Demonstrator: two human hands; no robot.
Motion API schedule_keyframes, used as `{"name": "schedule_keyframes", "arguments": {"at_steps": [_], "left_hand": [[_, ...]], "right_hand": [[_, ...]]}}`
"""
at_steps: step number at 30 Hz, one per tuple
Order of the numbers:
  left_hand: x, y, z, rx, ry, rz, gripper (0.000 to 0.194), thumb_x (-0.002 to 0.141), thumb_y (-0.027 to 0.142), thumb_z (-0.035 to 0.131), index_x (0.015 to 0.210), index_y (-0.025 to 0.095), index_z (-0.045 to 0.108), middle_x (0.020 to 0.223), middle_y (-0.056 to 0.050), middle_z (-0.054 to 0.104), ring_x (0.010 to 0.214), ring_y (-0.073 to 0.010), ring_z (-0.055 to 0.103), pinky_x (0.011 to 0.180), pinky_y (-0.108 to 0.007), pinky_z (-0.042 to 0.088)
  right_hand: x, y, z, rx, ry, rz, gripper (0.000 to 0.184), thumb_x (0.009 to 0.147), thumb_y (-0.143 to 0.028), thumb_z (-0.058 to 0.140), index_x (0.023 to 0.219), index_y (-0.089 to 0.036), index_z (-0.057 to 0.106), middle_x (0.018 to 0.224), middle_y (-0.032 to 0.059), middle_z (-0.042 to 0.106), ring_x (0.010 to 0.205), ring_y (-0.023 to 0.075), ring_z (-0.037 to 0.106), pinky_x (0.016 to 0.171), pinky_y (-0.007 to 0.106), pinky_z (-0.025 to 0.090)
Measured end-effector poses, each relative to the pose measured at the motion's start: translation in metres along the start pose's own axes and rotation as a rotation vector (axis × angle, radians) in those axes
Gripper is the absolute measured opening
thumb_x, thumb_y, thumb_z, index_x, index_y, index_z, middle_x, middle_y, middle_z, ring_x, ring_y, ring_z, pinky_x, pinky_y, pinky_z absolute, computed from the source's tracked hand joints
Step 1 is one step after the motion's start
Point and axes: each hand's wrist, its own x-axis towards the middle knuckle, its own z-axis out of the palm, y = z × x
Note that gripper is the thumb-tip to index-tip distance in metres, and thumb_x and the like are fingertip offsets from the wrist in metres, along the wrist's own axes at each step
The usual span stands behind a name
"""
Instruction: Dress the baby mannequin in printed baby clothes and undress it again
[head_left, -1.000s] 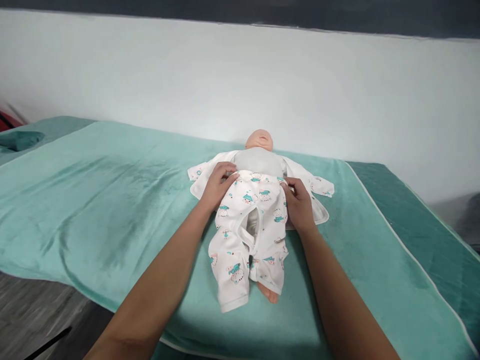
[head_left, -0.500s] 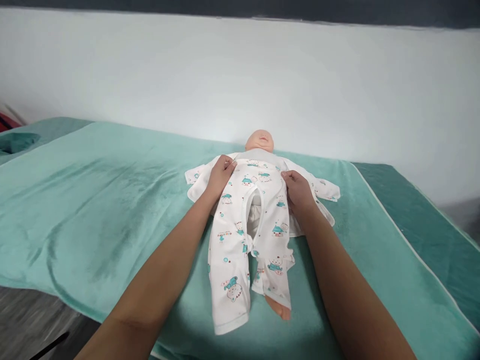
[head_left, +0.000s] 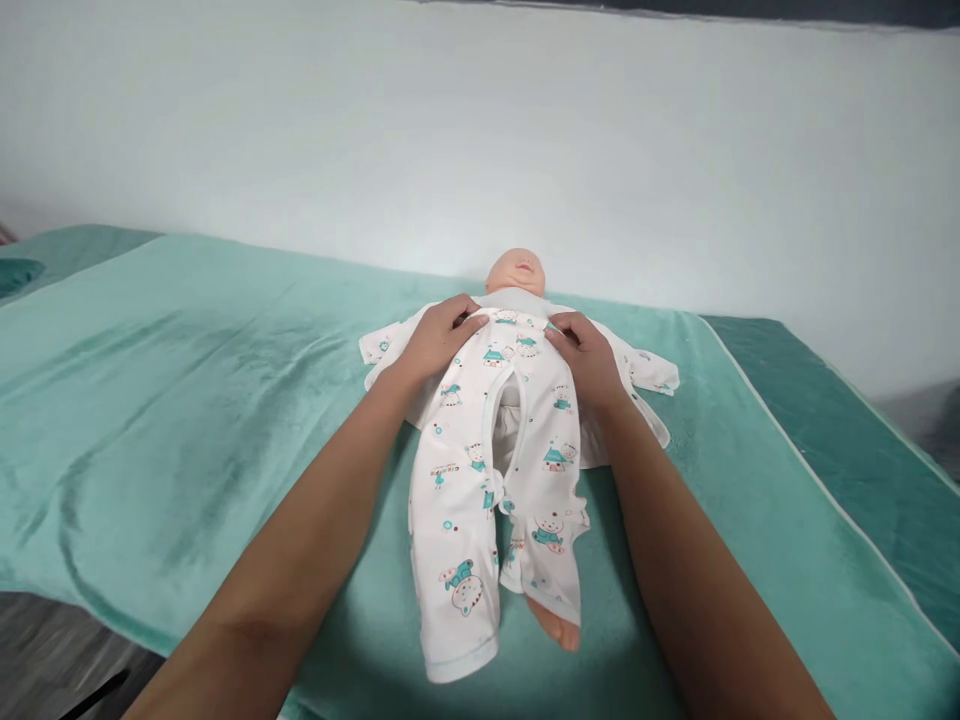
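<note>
On its back lies a baby doll (head_left: 517, 272), head toward the wall, in a white long-sleeved top (head_left: 649, 370) spread out at both sides. White baby pants (head_left: 450, 490) with teal and red cartoon prints cover its lower body, with an open slit at the crotch. At the waistband's left end, my left hand (head_left: 444, 335) is closed on the pants, thumb on top. My right hand (head_left: 583, 350) grips the waistband's right end the same way. One doll foot (head_left: 555, 627) pokes out of the right pant leg; the other foot is hidden in the left leg.
A teal plush blanket (head_left: 225, 400) covers the table under the doll. Behind it stands a white wall (head_left: 450, 130). Darker green cloth (head_left: 817, 410) shows at the right edge, and grey floor (head_left: 67, 640) at the lower left.
Both hands have moved slightly up toward the doll's chest, bringing the waistband a little higher. The thumbs now lie more across the top of the waistband. The view has tilted slightly.
</note>
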Motion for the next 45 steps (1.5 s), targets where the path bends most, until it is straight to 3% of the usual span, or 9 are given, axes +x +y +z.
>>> {"name": "schedule_keyframes", "arguments": {"at_steps": [4,13,16,20,25,32,36,41,45], "left_hand": [[0.022,-0.008,0.003,0.032,0.069,-0.012,0.026,0.091,0.037,0.061,0.074,0.021,0.051,0.063,0.004,0.049,0.063,-0.0137,0.043,0.063,-0.029,0.032],[0.045,-0.019,0.020,-0.068,0.155,-0.242,0.023,0.089,0.029,0.063,0.072,0.021,0.049,0.061,0.003,0.047,0.061,-0.0139,0.041,0.063,-0.029,0.032],[0.039,-0.020,0.025,-0.089,0.152,-0.165,0.005,0.090,0.028,0.061,0.090,0.023,0.059,0.064,0.004,0.048,0.063,-0.0155,0.045,0.066,-0.030,0.036],[0.033,-0.027,0.027,-0.007,0.126,0.056,0.016,0.091,0.028,0.057,0.100,0.025,0.071,0.089,-0.003,0.060,0.088,-0.0208,0.056,0.086,-0.034,0.043],[0.022,-0.034,0.019,0.018,0.052,0.091,0.022,0.092,0.032,0.057,0.103,0.027,0.075,0.104,-0.006,0.058,0.107,-0.0251,0.053,0.103,-0.040,0.040],[-0.005,-0.030,0.012,-0.016,0.012,0.072,0.028,0.090,0.032,0.057,0.114,0.030,0.071,0.130,-0.006,0.058,0.126,-0.0257,0.049,0.118,-0.041,0.031],[-0.020,-0.026,0.006,-0.006,-0.032,0.052,0.033,0.086,0.029,0.061,0.117,0.027,0.070,0.130,-0.008,0.059,0.127,-0.0265,0.052,0.116,-0.040,0.036],[-0.039,-0.018,-0.002,0.063,-0.115,0.085,0.043,0.082,0.030,0.068,0.124,0.024,0.066,0.138,-0.011,0.055,0.130,-0.0291,0.050,0.117,-0.042,0.037],[-0.049,-0.013,-0.002,0.118,-0.046,0.016,0.038,0.080,0.027,0.067,0.117,0.021,0.065,0.129,-0.010,0.058,0.121,-0.0268,0.054,0.108,-0.040,0.042]], "right_hand": [[0.014,-0.002,0.000,-0.172,0.018,0.033,0.023,0.093,-0.043,0.056,0.078,-0.026,0.050,0.069,-0.0023,0.051,0.069,0.0180,0.045,0.069,0.033,0.038],[0.046,0.027,0.006,-0.142,0.071,0.233,0.025,0.085,-0.037,0.062,0.070,-0.026,0.046,0.061,-0.0033,0.048,0.063,0.0167,0.042,0.064,0.032,0.035],[0.045,0.028,0.009,-0.116,0.102,0.249,0.026,0.085,-0.040,0.065,0.070,-0.026,0.048,0.057,-0.0044,0.044,0.061,0.0166,0.041,0.063,0.032,0.036],[0.039,0.022,0.011,-0.162,0.144,0.099,0.015,0.087,-0.041,0.064,0.083,-0.027,0.063,0.066,-0.0014,0.051,0.068,0.0192,0.048,0.070,0.034,0.042],[0.032,0.020,0.007,-0.195,0.026,-0.079,0.025,0.094,-0.041,0.054,0.100,-0.029,0.076,0.096,0.0061,0.057,0.095,0.0243,0.055,0.088,0.040,0.045],[0.014,0.025,0.002,-0.122,0.082,-0.034,0.027,0.092,-0.032,0.054,0.108,-0.029,0.075,0.103,0.0074,0.059,0.104,0.0259,0.055,0.098,0.046,0.046],[0.002,0.020,0.001,-0.082,0.162,0.053,0.023,0.089,-0.028,0.057,0.103,-0.027,0.076,0.105,0.0071,0.062,0.095,0.0235,0.060,0.089,0.043,0.049],[-0.005,0.008,-0.003,-0.150,0.125,0.088,0.023,0.086,-0.026,0.054,0.092,-0.025,0.076,0.096,0.0060,0.069,0.094,0.0240,0.061,0.091,0.042,0.047],[-0.017,-0.004,-0.011,-0.220,0.137,0.265,0.019,0.085,-0.032,0.056,0.082,-0.021,0.071,0.088,0.0057,0.071,0.086,0.0224,0.061,0.084,0.038,0.046]]}}
